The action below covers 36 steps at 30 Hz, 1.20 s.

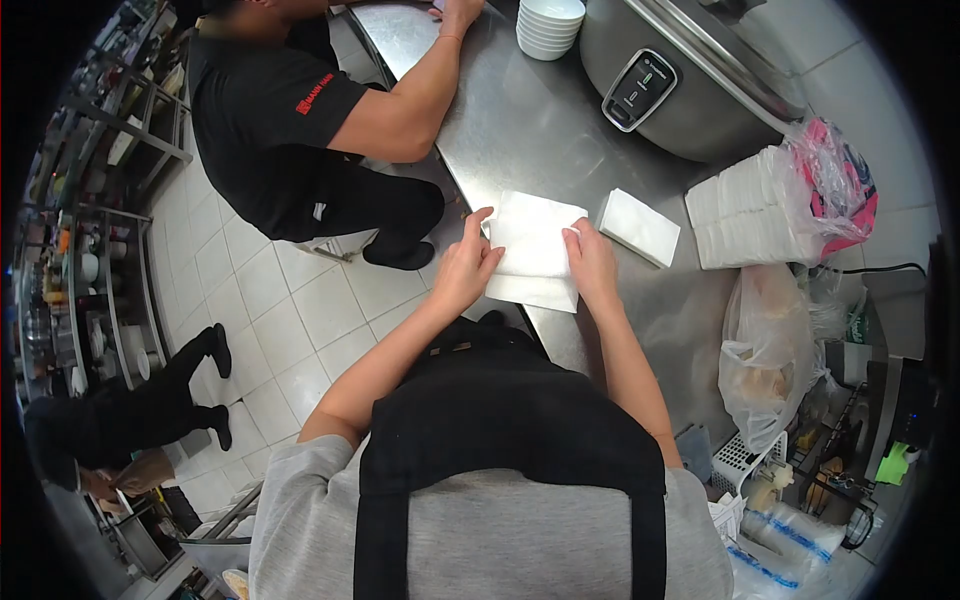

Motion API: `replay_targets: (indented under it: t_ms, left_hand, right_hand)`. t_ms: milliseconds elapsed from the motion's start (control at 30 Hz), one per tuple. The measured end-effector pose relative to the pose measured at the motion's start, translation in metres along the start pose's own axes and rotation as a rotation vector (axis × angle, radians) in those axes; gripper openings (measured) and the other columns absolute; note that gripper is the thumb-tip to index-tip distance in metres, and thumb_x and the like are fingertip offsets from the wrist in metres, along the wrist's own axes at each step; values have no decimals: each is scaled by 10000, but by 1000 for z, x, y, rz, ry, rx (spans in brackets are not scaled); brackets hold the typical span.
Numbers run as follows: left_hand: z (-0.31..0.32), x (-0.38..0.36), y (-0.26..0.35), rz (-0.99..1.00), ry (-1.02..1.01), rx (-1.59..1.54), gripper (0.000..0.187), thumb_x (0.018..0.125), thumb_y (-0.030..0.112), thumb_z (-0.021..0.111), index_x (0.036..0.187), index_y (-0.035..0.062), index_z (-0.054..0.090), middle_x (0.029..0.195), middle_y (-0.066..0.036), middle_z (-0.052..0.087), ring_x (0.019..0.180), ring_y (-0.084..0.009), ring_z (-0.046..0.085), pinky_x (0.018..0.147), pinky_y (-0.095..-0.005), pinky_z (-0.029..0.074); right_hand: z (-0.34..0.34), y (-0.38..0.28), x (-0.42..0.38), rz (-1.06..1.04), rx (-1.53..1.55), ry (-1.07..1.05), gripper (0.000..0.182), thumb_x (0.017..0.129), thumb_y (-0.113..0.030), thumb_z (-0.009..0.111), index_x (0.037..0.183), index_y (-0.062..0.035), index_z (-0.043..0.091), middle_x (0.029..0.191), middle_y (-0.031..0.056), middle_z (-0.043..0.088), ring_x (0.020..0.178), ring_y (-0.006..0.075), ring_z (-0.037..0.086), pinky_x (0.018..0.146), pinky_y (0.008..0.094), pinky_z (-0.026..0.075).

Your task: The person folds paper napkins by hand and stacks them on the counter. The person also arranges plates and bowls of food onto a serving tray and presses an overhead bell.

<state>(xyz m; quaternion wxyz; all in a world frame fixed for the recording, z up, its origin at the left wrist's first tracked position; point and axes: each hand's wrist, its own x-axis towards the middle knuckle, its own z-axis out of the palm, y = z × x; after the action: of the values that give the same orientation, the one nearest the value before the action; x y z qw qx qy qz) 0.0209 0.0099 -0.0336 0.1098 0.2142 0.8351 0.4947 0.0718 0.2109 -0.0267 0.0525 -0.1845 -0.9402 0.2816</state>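
Head view: steel counter (515, 135) beside tiled floor (262, 305); hands (597, 268) touch white paper (535, 242).

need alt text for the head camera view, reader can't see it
A person's left hand and right hand hold white paper over the edge of a metal table. A small white stack lies just right of it, with a large grey cooker farther back. A co-worker in black is at upper left.
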Motion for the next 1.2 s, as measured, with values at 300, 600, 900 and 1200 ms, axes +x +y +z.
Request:
replay_targets:
  t_ms: [300, 600, 900, 1200]
  left_hand:
    - [-5, 3, 3, 53, -3, 213, 533, 802, 99, 614, 1276, 40, 377, 772, -126, 611, 721, -310, 602, 598, -426, 440]
    - [49, 25, 20, 476, -163, 671, 619, 895, 293, 497, 1364, -67, 315, 1443, -229, 289, 1363, -337, 254, 1095, -464, 234]
    - [57, 33, 9, 602, -252, 733, 769, 865, 446, 435, 1398, -73, 240, 1476, -233, 219, 1394, -320, 186, 1117, -466, 169]
    - [57, 3, 24, 761, -440, 643, 695, 875, 361, 434, 1415, -25, 229, 1493, -202, 191, 1403, -313, 157, 1110, -505, 143]
  right_hand:
    - [6, -5, 6, -2, -160, 33, 251, 907, -286, 516, 916, -36, 524, 708, 212, 629, 683, 395, 626, 604, 501, 477]
    - [1, -3, 5, -2, -135, 30, 234, 900, -263, 525, 920, -30, 525, 730, 203, 633, 705, 382, 633, 614, 490, 483]
    - [0, 6, -65, -427, 2, 106, 496, 851, -227, 574, 1264, 9, 435, 1273, 204, 474, 1203, 346, 443, 976, 429, 373]
    - [-14, 29, -116, -416, -262, -55, 633, 858, -293, 564, 1364, 23, 352, 1441, 163, 333, 1349, 303, 298, 1078, 528, 215]
